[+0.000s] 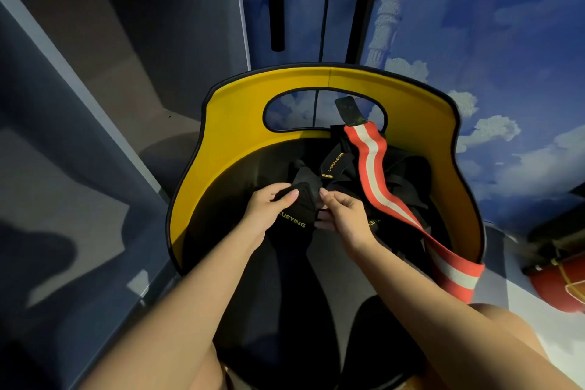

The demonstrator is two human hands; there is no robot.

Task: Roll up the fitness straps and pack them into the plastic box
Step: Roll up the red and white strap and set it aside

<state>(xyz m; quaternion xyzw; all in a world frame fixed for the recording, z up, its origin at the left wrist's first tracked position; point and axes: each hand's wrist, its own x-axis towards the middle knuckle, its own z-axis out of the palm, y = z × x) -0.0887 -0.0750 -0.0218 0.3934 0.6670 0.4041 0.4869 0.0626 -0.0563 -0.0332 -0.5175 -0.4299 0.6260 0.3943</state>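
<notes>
Both hands meet over a black fabric fitness strap with yellow lettering, which lies on the dark seat of a chair with a curved yellow backrest. The left hand grips the strap's folded end, its thumb on top and its fingers curled underneath. The right hand pinches the same strap just beside it, thumb and forefinger drawn narrow at the fabric edge, the other fingers curled below. More black straps with yellow printed labels lie heaped on the seat behind the hands, touching one another. A long orange elastic strap with a white middle stripe runs from the cut-out in the backrest, across the heap, and over the chair's right edge, where its end hangs down. A dark tab at its upper end leans against the backrest opening. A blue wall painted with white clouds stands behind the chair.
</notes>
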